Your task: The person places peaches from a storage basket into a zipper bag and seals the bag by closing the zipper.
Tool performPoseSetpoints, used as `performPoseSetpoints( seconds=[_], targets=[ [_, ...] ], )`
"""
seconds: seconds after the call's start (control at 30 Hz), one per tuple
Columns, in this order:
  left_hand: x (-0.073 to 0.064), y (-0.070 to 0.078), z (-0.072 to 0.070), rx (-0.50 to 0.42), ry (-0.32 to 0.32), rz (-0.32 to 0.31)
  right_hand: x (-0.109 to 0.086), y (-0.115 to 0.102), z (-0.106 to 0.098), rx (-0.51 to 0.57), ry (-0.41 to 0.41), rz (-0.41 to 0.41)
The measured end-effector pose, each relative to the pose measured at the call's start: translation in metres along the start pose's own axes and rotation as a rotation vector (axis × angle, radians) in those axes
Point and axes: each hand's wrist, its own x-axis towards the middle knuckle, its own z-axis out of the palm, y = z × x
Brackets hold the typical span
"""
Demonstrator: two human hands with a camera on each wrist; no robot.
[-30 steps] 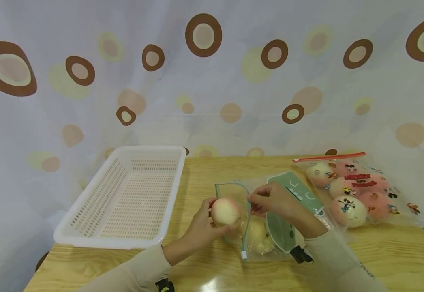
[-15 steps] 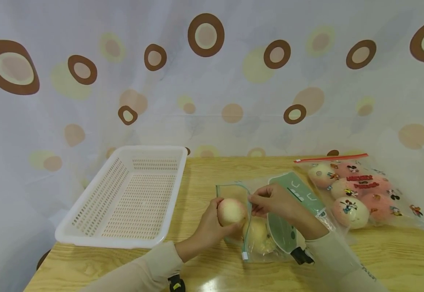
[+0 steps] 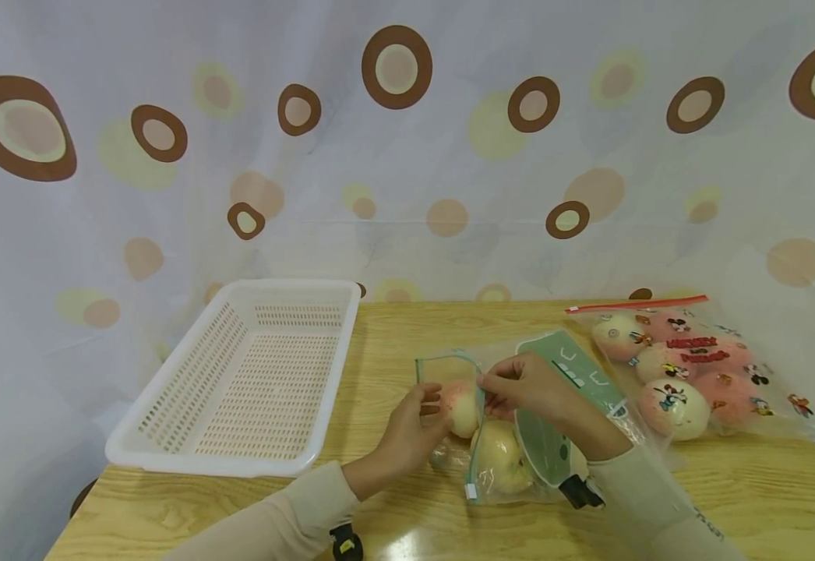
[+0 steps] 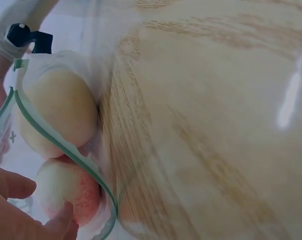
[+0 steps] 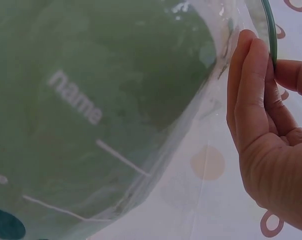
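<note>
A clear zip bag (image 3: 567, 360) with a green print lies on the table, its green-edged mouth (image 4: 68, 147) spread towards the left. My right hand (image 3: 537, 389) pinches the rim of that mouth between thumb and fingers, as the right wrist view also shows. Just inside the opening is a pink-and-cream peach (image 3: 460, 411). Beside it in the bag sits a paler, yellowish peach (image 3: 500, 458). At the mouth, my left hand (image 3: 407, 428) has its fingers loosely spread around the pinkish peach; in the left wrist view the fingertips (image 4: 63, 215) are close to it, contact unclear.
A white perforated plastic basket (image 3: 333, 374) stands on the left of the wooden table (image 3: 393, 327). On the right lies a second clear zip bag with a red slider strip (image 3: 635, 305), holding several peaches (image 3: 674, 409). A patterned curtain (image 3: 407, 171) hangs behind.
My left hand has carried the pinkish peach rightward into the bag's mouth and loosened its fingers from it. The right hand keeps its pinch on the rim.
</note>
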Motion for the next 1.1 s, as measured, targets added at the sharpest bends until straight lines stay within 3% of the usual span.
performPoseSetpoints(
  seconds=[0.17,0.43,0.7,0.87,1.1],
  targets=[
    [0.000,0.003,-0.002,0.023,0.001,0.081,0.000,0.001,0.000,0.001,-0.001,-0.003],
    [0.002,0.004,-0.006,0.018,0.065,0.079,0.001,0.002,-0.001,-0.003,-0.010,-0.010],
    [0.007,0.008,-0.009,-0.022,0.224,0.070,0.001,0.000,0.000,0.001,-0.008,-0.007],
    [0.019,0.006,-0.011,-0.088,0.305,0.010,0.002,0.001,0.001,0.005,-0.006,-0.001],
    [0.026,0.003,-0.015,-0.269,0.278,-0.142,0.002,0.001,0.004,0.006,-0.014,0.003]
  ],
)
